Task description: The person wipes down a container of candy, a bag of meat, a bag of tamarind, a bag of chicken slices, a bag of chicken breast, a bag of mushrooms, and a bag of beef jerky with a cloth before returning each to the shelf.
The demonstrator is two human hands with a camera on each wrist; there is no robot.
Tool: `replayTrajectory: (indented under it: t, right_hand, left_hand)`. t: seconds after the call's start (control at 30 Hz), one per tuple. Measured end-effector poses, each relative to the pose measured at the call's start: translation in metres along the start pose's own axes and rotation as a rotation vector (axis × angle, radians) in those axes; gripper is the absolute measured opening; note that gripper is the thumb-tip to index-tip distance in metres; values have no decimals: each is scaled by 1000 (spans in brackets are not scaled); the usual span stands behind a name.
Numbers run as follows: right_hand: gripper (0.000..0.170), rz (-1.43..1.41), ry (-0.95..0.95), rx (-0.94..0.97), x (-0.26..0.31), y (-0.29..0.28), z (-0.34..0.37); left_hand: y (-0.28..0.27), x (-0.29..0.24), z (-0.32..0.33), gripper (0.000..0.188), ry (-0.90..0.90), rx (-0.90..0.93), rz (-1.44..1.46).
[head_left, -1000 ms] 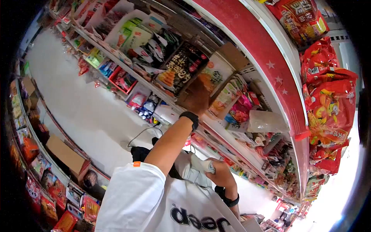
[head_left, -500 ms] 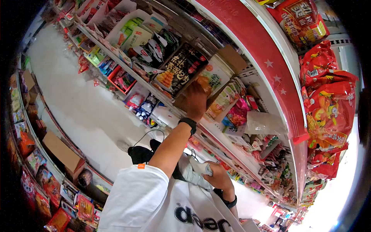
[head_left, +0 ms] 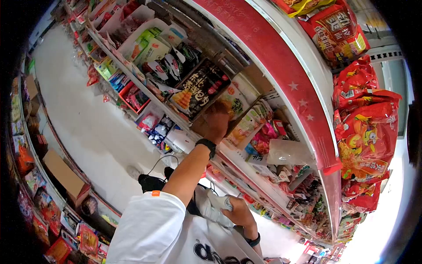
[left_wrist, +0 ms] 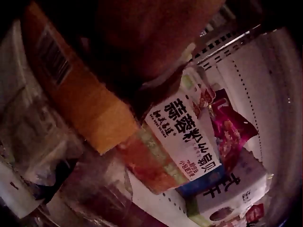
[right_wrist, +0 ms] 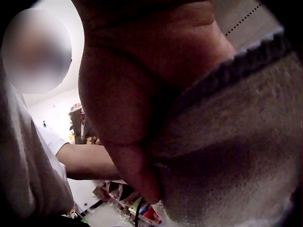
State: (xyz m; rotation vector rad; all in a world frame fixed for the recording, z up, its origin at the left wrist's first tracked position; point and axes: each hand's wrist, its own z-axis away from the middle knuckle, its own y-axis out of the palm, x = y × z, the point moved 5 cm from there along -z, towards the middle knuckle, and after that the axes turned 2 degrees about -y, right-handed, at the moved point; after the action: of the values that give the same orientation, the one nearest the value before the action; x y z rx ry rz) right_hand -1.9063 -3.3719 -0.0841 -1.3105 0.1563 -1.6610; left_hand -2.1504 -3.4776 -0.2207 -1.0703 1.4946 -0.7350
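My left hand (head_left: pixel 216 122) reaches into a cardboard box on the shelf, beside a white and orange packet (head_left: pixel 236 99). Shadow hides its fingers, so any grip cannot be made out. In the left wrist view the dark hand (left_wrist: pixel 151 38) is over the orange-brown box side (left_wrist: pixel 90 104), and a white-labelled packet (left_wrist: pixel 182 137) lies beyond. At the front of the body my right hand (head_left: pixel 239 213) grips a bunched grey cloth (head_left: pixel 212 207). The right wrist view shows that hand (right_wrist: pixel 118 94) close up, its thumb against the cloth (right_wrist: pixel 236 146).
A black packet (head_left: pixel 187 102) stands left of the reaching hand; pink packets (head_left: pixel 265 137) and a clear plastic piece (head_left: pixel 288 152) lie to its right. The red shelf edge (head_left: pixel 281 64) curves above. Red noodle bags (head_left: pixel 367 136) hang at right. Across the aisle sits a carton (head_left: pixel 63 173).
The head view has shifted, so the shelf and both hands appear further left. My left hand stays low over the same box, and my right hand keeps its hold on the cloth.
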Motion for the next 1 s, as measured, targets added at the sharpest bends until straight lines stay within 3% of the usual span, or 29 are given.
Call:
replayTrajectory:
  t: [0.13, 0.23, 0.33, 0.4, 0.43, 0.53, 0.6, 0.67, 0.73, 0.77, 0.83, 0.87, 0.9, 0.93, 1.0]
  right_hand:
    - [33, -11, 59, 21, -6, -1, 3]
    - [31, -19, 156, 33, -2, -11, -2]
    - [31, -24, 135, -100, -5, -26, -4]
    - [31, 8, 147, -177, -28, -24, -4]
    - [32, -101, 244, -151, 2, -36, -11]
    - [33, -225, 122, -233, 5, -39, -22]
    - [31, -259, 191, -254, 33, -50, -29]
    - [29, -237, 40, -392, 65, -63, -37]
    - [29, -332, -12, -552, 102, -73, -45]
    - [29, -399, -60, -686, 114, -73, -49]
    - [30, -474, -75, -856, 144, -69, -55]
    - [34, -407, -255, -835, 165, -65, -65]
    - [38, -339, -433, -816, 185, -62, -74]
    - [42, -267, -611, -799, 205, -56, -82]
    - [58, -207, -798, -424, 242, -27, -106]
  left_hand:
    - [-1, -2, 7, 46, 26, -106, 61]
    - [-52, 3, 16, 40, 24, -207, 350]
    - [-89, 10, 36, 37, -87, -110, 877]
    - [-129, 23, 50, 43, -161, 211, 1131]
    - [-144, 32, 59, 41, -140, 210, 1403]
    - [-172, 61, 90, 42, -103, 143, 1855]
    - [-204, 67, 98, 45, -50, 329, 2531]
    - [-201, 92, 116, 62, -251, 324, 2363]
    - [-224, 96, 121, 68, -431, 306, 2808]
    - [-235, 96, 120, 74, -291, 339, 2806]
    - [-243, 107, 126, 75, -314, 284, 2680]
    - [-248, 112, 129, 75, -323, 258, 2614]
    - [-261, 113, 132, 74, -548, 201, 2362]
    - [-268, 113, 134, 69, -399, 267, 2515]
    - [-277, 117, 146, 59, -69, 415, 2803]
